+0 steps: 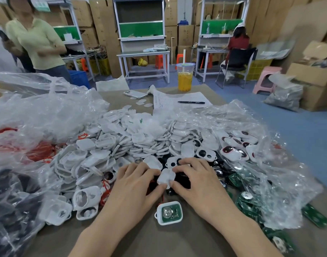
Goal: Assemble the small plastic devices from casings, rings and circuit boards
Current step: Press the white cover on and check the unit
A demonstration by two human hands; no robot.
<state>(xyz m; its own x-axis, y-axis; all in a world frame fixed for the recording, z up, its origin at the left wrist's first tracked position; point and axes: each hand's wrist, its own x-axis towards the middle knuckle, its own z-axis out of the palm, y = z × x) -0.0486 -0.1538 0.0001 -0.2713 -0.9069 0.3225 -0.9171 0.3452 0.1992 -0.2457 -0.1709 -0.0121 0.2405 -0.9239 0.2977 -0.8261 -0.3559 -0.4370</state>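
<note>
Both my hands hold one small white casing (166, 177) just above the table. My left hand (135, 184) pinches its left side with thumb and fingers, and my right hand (194, 179) pinches its right side. Below them on the table lies an open white casing half (169, 213) with a green circuit board and a coin cell inside. A big heap of white casings (140, 138) fills the middle of the table. Green circuit boards (249, 201) lie at the right, and red rings (105, 193) show at the left.
Crumpled clear plastic bags (38, 112) cover the left and right of the table. A cup of orange drink (185, 76), a phone (135, 94), a paper sheet and a black pen (191, 102) lie at the far edge. A person (38, 43) stands at the back left; another sits at a bench at the back right.
</note>
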